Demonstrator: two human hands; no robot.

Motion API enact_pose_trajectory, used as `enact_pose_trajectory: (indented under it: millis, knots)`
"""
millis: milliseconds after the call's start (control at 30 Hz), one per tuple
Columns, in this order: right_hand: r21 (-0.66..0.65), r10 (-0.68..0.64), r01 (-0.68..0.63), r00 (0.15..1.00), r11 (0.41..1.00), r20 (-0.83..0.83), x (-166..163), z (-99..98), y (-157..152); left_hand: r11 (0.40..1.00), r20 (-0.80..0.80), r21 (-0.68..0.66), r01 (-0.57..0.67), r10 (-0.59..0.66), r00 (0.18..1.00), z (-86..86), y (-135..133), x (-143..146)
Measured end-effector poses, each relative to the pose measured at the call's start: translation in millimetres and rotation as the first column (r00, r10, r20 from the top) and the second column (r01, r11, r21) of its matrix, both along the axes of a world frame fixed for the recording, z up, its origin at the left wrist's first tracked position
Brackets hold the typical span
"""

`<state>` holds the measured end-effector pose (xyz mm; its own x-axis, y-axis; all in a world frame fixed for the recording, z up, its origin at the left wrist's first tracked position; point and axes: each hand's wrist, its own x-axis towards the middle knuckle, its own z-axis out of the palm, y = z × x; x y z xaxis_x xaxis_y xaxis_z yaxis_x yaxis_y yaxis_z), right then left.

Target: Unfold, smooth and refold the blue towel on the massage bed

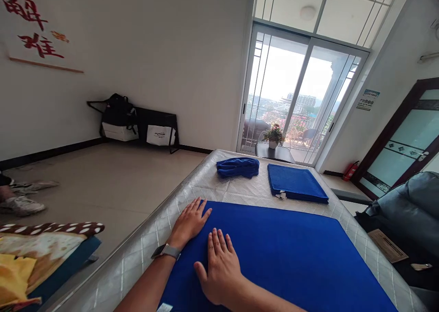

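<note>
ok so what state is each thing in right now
spread blue towel, laid flat on the mattress
folded blue towel, folded into a neat flat square
bunched blue towel, loosely rolled up
left hand, open, flat at the spread blue towel's edge
right hand, open, palm down on the spread blue towel
sliding door, looks shut

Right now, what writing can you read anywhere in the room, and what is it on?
No text reads clearly.
Wall scroll: large red characters, cropped, unreadable.
White bag: dark logo, too small.
Wall notice: too small.
Folded towel tag: blurred.
</note>
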<state>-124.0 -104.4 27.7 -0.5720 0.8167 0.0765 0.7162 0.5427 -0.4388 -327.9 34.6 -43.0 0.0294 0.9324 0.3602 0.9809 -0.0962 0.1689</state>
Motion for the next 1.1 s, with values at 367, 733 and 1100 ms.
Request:
enact_pose_trajectory:
  millis: [367, 733, 1100]
  knots:
    - [-0.007, -0.299, 0.31, 0.924, 0.951, 0.238, 170.5, -5.0, 4.2, 0.998, 0.086, -0.063, -0.017, 0.022, 0.996, -3.8, 3.0, -2.7]
    - [0.217, -0.672, 0.636, 0.699, 0.74, 0.244, 417.4, -56.1, -9.0, 0.997, -0.002, -0.073, 0.004, -0.004, 1.0, -15.0, 12.6, -15.1]
    - [0.227, -0.728, 0.692, 0.654, 0.685, 0.205, 471.7, -85.7, -6.6, 0.993, -0.046, -0.116, 0.007, -0.013, 0.999, -18.9, 13.9, -23.4]
